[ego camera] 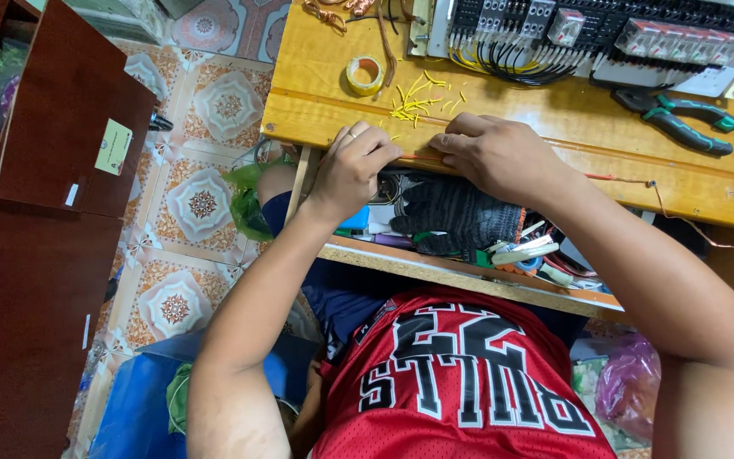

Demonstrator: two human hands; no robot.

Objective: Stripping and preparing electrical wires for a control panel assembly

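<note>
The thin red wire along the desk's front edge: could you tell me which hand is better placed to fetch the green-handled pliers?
Probably the right hand: it pinches the thin red wire on the side where the green-handled pliers lie, while the left hand is farther from them.

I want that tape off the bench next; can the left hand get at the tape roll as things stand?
Probably yes. The tape roll lies flat on the bench, just beyond the left hand, with only small yellow wire scraps beside it and nothing between them.

At twelve o'clock the terminal board [605,34] is cut off; the fingertips are hidden over the table's edge [554,161].
</note>
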